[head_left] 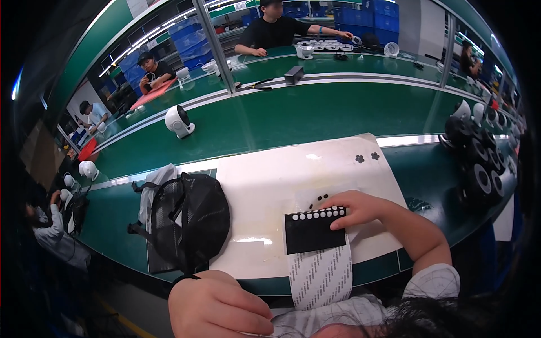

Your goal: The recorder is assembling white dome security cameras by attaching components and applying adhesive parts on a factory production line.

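My right hand grips the right end of a black sheet edged with a row of white round dots, thumb on top. From under it a white printed backing strip hangs over the table's near edge toward me. Small black round pads lie on a clear film just beyond the fingers. My left hand, with a dark band at its wrist, is raised close at the lower edge, apart from the sheet. Its fingers are closed together; what they hold, if anything, is hidden.
A white board covers the green table, with two black flower-shaped pieces on it. A black mesh bag lies left. Black round parts are piled right. A white camera-like device stands beyond. A co-worker sits opposite.
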Motion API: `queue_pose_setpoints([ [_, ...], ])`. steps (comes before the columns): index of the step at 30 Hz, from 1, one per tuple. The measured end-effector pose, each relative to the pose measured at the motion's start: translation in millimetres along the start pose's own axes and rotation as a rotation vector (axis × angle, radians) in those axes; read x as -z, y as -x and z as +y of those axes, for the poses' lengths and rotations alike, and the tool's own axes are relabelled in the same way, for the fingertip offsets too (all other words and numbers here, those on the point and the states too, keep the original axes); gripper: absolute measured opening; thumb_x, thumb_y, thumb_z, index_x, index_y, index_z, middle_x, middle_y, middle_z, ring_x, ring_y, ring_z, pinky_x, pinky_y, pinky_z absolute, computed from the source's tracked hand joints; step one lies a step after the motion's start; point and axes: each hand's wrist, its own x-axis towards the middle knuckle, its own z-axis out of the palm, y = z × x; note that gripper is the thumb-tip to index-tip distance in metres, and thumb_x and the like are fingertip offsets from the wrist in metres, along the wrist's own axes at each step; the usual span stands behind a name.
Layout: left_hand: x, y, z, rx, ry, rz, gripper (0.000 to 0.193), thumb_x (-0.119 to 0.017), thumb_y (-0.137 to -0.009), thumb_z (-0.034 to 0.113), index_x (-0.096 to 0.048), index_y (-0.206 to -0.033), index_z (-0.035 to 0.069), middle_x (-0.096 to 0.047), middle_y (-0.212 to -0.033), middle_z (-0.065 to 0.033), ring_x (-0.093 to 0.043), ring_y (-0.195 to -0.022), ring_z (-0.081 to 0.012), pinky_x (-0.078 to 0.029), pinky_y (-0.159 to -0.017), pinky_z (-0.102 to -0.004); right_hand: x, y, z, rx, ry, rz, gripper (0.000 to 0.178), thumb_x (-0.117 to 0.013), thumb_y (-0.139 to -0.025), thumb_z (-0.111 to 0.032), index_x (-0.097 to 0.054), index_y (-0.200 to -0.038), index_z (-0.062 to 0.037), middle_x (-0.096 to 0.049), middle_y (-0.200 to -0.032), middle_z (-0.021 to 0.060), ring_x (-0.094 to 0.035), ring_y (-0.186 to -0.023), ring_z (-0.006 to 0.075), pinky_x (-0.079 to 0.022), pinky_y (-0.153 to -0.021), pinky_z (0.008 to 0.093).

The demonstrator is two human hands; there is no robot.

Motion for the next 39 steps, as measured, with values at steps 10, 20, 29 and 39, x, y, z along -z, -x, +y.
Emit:
queue_pose_setpoints([
  [10,15.8,-56.2,2.3,-0.220,-0.068,0.038,0.014,-0.050,-0.083,0.000,-0.053,-0.092,-0.010,-0.059,-0.092,-0.0167,-0.062,-0.079,-0.0186,-0.051,-0.074,-0.0247,0.6,1.9,-3.9,-0.006,0.037,-0.010,0.057,-0.065,-0.075,-0.040,-0.052,-0.119,-0.0066,-0.057,-0.109,0.0131,-0.054,-0.102,0.0256,-0.041,-0.087,0.0322],
  [20,22.8,-90.2,-5.2,-0.524,-0.106,0.148,0.013,-0.051,-0.080,0.008,-0.050,-0.068,0.003,-0.054,-0.072,-0.0081,-0.055,-0.062,-0.0196,-0.048,-0.061,-0.0314,1.9,3.7,3.0,-0.013,0.040,-0.001,0.058,-0.065,-0.075,-0.041,-0.052,-0.119,-0.0065,-0.057,-0.109,0.0132,-0.054,-0.101,0.0256,-0.041,-0.086,0.0322],
  [29,11.0,-87.7,13.9,-0.494,-0.211,0.067,0.015,-0.053,-0.075,0.012,-0.050,-0.061,0.006,-0.051,-0.067,-0.0058,-0.052,-0.060,-0.0210,-0.047,-0.059,-0.0349,0.1,4.1,-2.5,0.005,0.034,0.001,0.057,-0.065,-0.075,-0.040,-0.052,-0.119,-0.0063,-0.057,-0.108,0.0126,-0.054,-0.101,0.0250,-0.041,-0.086,0.0319],
  [39,-2.6,-67.4,16.8,-0.303,-0.376,-0.200,0.013,-0.056,-0.062,0.016,-0.051,-0.060,0.005,-0.050,-0.066,-0.0055,-0.052,-0.063,-0.0223,-0.047,-0.064,-0.0376,-0.3,3.6,-3.7,0.009,0.057,-0.001,0.056,-0.065,-0.076,-0.039,-0.052,-0.119,-0.0066,-0.058,-0.107,0.0125,-0.054,-0.100,0.0252,-0.041,-0.085,0.0318],
])
